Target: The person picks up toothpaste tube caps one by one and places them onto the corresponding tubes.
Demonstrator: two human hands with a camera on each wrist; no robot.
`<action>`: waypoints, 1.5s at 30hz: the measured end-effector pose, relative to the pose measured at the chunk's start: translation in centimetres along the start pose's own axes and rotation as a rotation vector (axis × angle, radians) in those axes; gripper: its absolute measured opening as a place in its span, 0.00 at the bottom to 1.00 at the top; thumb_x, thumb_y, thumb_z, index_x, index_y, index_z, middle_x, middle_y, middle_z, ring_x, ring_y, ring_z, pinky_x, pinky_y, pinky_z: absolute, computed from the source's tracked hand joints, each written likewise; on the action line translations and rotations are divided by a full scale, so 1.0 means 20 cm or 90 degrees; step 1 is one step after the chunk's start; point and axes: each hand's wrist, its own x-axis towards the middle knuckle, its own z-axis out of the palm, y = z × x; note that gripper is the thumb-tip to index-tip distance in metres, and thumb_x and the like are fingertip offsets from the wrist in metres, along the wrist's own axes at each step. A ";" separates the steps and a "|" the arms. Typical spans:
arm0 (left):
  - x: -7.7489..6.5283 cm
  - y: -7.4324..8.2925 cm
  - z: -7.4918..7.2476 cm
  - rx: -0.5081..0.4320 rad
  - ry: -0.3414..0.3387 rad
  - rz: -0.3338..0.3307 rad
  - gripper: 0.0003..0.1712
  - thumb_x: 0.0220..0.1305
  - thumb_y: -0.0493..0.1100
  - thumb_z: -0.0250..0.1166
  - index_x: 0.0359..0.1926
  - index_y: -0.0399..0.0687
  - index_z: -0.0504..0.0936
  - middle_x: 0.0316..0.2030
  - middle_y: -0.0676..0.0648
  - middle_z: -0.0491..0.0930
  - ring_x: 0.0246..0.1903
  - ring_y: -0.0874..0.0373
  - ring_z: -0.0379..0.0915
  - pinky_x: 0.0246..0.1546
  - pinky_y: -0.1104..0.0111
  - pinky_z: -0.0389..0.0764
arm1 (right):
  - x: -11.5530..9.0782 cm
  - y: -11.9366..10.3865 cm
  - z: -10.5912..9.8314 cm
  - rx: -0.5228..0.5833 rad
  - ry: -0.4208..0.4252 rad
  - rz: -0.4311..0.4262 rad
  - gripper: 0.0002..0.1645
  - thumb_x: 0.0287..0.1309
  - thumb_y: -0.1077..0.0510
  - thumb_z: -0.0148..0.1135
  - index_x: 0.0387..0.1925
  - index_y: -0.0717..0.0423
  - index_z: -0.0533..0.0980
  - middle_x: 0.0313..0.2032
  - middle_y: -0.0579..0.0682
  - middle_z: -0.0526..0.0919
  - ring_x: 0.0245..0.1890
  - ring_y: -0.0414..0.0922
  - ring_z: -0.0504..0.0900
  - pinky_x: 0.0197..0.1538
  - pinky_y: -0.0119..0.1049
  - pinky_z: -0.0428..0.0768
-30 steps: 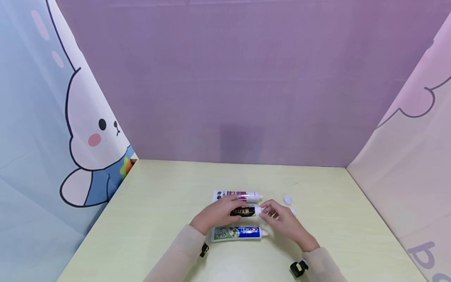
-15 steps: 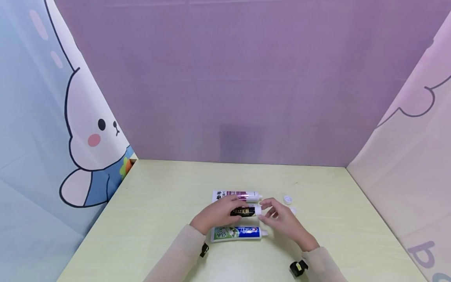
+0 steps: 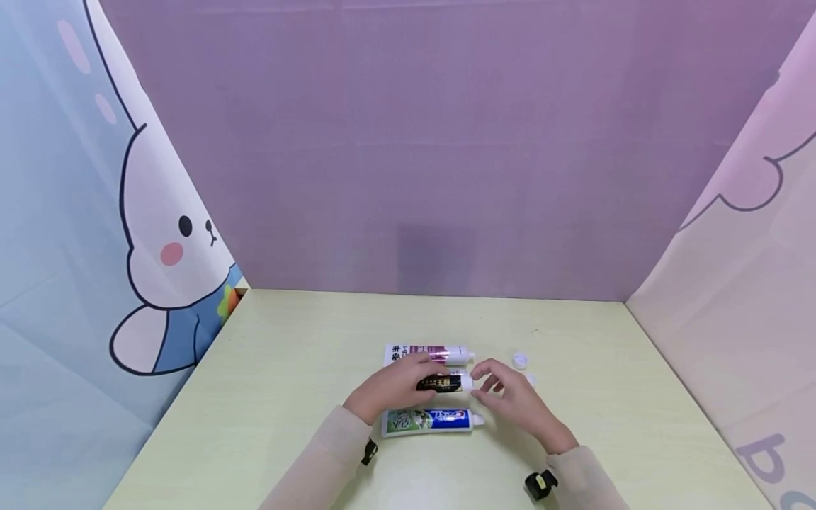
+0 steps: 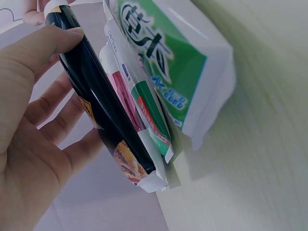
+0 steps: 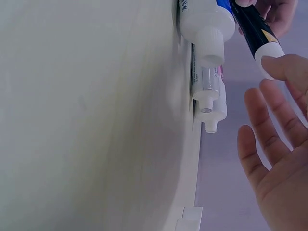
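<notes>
My left hand (image 3: 401,382) grips a black toothpaste tube (image 3: 440,383) by its body, thumb on the near side in the left wrist view. The tube is held up with its white cap (image 5: 269,52) towards my right hand (image 3: 513,401). My right thumb lies against that cap, with the index finger partly hidden behind; the other fingers are spread. Near me lies a green and blue toothpaste tube (image 3: 433,421). Beyond the black one are a white and purple tube (image 3: 440,354) and a white tube with a green and red end (image 4: 151,113).
Two loose white caps, one a round cap (image 3: 520,361) and the other a partly hidden cap (image 3: 531,380), lie beyond my right hand on the pale table (image 3: 306,340). A purple cloth (image 3: 433,156) hangs at the back, with printed cloths at both sides.
My right fingers have shifted slightly around the capped end, with small changes in thumb and index position. The left hand keeps its grip, and the tubes and loose caps stay in place.
</notes>
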 end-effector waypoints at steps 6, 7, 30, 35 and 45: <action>0.00 0.01 0.00 0.003 -0.003 -0.013 0.26 0.68 0.46 0.66 0.66 0.55 0.76 0.59 0.50 0.76 0.59 0.56 0.71 0.63 0.62 0.71 | 0.00 0.00 0.00 0.001 -0.014 0.042 0.13 0.64 0.55 0.68 0.49 0.48 0.77 0.38 0.40 0.83 0.36 0.41 0.81 0.42 0.37 0.82; 0.00 0.01 -0.01 0.003 -0.003 -0.014 0.26 0.68 0.46 0.66 0.66 0.55 0.76 0.59 0.50 0.76 0.59 0.55 0.71 0.63 0.62 0.71 | 0.00 0.00 0.00 0.002 -0.016 0.048 0.13 0.65 0.54 0.67 0.49 0.49 0.77 0.37 0.40 0.83 0.36 0.41 0.81 0.42 0.36 0.81; 0.00 0.00 0.01 0.002 -0.003 -0.009 0.26 0.68 0.47 0.66 0.66 0.56 0.76 0.60 0.51 0.76 0.60 0.56 0.70 0.64 0.62 0.70 | -0.01 0.01 0.01 0.019 -0.022 0.030 0.21 0.60 0.55 0.72 0.53 0.46 0.75 0.49 0.43 0.80 0.39 0.42 0.82 0.45 0.39 0.83; 0.00 -0.01 0.02 0.000 -0.003 -0.012 0.26 0.68 0.47 0.66 0.66 0.56 0.76 0.58 0.52 0.76 0.58 0.57 0.71 0.62 0.63 0.72 | -0.01 0.01 0.01 0.004 -0.012 -0.020 0.22 0.58 0.62 0.72 0.52 0.48 0.75 0.50 0.43 0.81 0.38 0.41 0.83 0.44 0.41 0.83; 0.00 0.00 0.01 0.000 -0.005 -0.015 0.26 0.68 0.47 0.66 0.66 0.56 0.76 0.58 0.52 0.76 0.58 0.57 0.71 0.62 0.63 0.72 | -0.01 0.00 0.01 0.007 -0.011 -0.003 0.18 0.60 0.61 0.71 0.50 0.47 0.77 0.46 0.43 0.82 0.38 0.42 0.83 0.44 0.40 0.83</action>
